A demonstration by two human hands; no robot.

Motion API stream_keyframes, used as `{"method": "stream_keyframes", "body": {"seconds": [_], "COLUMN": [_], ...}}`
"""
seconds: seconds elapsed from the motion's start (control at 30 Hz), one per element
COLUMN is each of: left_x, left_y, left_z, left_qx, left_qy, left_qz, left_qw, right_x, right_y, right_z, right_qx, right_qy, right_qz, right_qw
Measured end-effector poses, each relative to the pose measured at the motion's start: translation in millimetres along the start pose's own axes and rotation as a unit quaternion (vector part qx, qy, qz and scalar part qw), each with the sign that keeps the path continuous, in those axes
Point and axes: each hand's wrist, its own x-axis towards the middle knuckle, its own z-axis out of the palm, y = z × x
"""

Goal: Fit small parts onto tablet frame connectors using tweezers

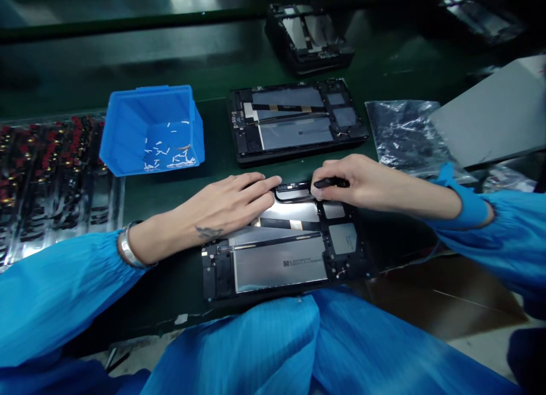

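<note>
An opened tablet [281, 264] lies in front of me, with silver battery panels and black circuitry showing. My left hand [230, 204] rests flat across its upper left part, fingers stretched toward the far edge. At that far edge, my right hand [347, 182] is closed around a slim black tool [330, 183]; the tool's tip is hidden by the fingers. Between both hands runs a thin black strip [294, 199] in a shallow curve. Whether the right fingertips pinch this strip too, I cannot tell.
Behind lies a stack of opened tablets [294, 122], with another stack [309, 40] farther back. A blue bin [149, 108] holds small white pieces. Trays of red-and-black parts [51, 179] fill the left. On the right are a clear plastic bag [401, 133] and a grey panel [495, 111].
</note>
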Motion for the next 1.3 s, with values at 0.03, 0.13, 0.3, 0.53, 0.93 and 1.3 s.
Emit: {"method": "stream_keyframes", "body": {"seconds": [0.03,0.13,0.3,0.53,0.93,1.3], "left_x": [-0.4,-2.8,-6.4,-3.8,0.5,6.1], "left_y": [-0.4,0.2,4.2,2.1,2.1,2.0], "left_z": [-0.7,-1.0,4.2,5.7,2.6,-1.1], "left_qx": [-0.003,-0.007,-0.023,-0.047,-0.006,0.057], "left_qy": [0.005,0.019,0.016,0.010,0.010,0.042], "left_qz": [0.000,-0.003,-0.018,-0.012,0.007,0.048], "left_qw": [1.000,1.000,0.999,0.999,1.000,0.996], "right_x": [-0.6,-3.5,-5.6,0.3,1.6,1.0], "right_y": [-2.0,-5.6,0.0,8.0,8.7,6.1], "right_z": [0.8,3.2,5.2,5.6,2.5,2.6], "right_qx": [0.000,-0.016,-0.053,-0.061,-0.048,-0.055], "right_qy": [-0.001,-0.002,0.013,0.029,0.027,0.012], "right_qz": [-0.001,0.006,0.014,0.010,0.008,0.014], "right_qw": [1.000,1.000,0.998,0.998,0.998,0.998]}}
